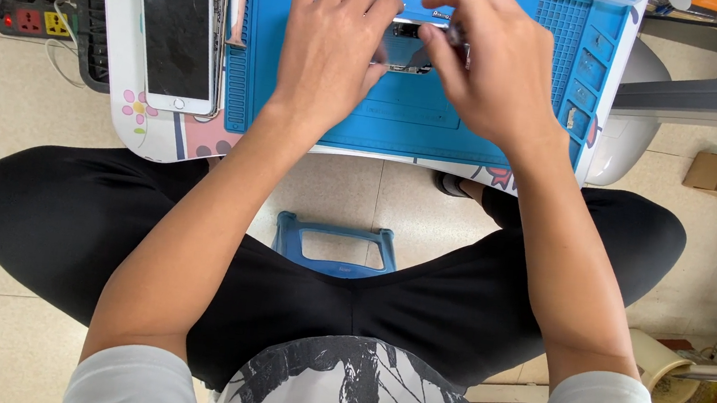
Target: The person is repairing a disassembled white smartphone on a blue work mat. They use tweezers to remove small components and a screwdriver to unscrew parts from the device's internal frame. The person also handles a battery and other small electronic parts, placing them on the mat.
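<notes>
The person is sitting on a low blue stool, leaning over a small white desk with a blue mat lying on top. Both hands are meeting over the middle of the mat, on a small metal phone part that is mostly hidden beneath them. The left hand is lying palm down with its fingers stretched forward, the fingertips pressing along the part's far edge at about 12 o'clock. The right hand is curling in from 3 o'clock, thumb and forefinger pinching something thin and dark against the part; what it is, I cannot tell. A white phone is lying face up at 9 o'clock of the hands, just off the mat, resting on an opened phone shell whose edge is peeking out behind it. Farther left, on the floor, a black power strip is sitting with its cable trailing away. Small screws and bits are lying scattered along the mat's far edge.
</notes>
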